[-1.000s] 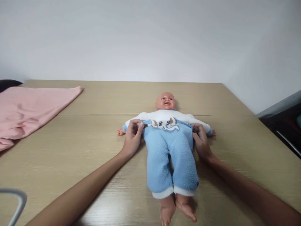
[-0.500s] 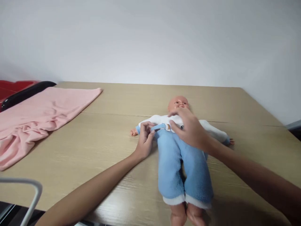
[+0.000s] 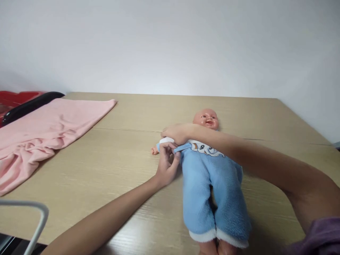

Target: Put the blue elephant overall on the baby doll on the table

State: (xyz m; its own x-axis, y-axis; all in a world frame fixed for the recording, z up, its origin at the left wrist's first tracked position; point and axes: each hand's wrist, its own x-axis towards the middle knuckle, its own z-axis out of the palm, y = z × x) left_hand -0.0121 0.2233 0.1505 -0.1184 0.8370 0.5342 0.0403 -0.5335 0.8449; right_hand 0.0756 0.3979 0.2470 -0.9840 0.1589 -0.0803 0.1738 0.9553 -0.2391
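A baby doll (image 3: 205, 118) lies on its back, head toward the wall, in a white top and fuzzy blue overalls (image 3: 199, 177) with a cartoon face on the bib. My left hand (image 3: 168, 164) pinches a blue strap (image 3: 183, 147) of the overalls between thumb and fingers, at the doll's side on the left. Across the doll's chest reaches my right arm, and my right hand (image 3: 175, 134) rests by the doll's white sleeve (image 3: 166, 140), just above my left hand. Its fingers are mostly hidden, so I cannot see what they hold.
A pink cloth (image 3: 58, 124), partly bunched, lies at the left of the wooden table (image 3: 119, 156). Beyond it stands a red thing with a black rim (image 3: 32, 104). A white curved tube (image 3: 39, 212) juts in at the lower left. Behind the table is a wall.
My right hand has moved left across the doll's chest to its shoulder and sleeve. My left hand keeps the strap. The doll has shifted slightly right in the view.
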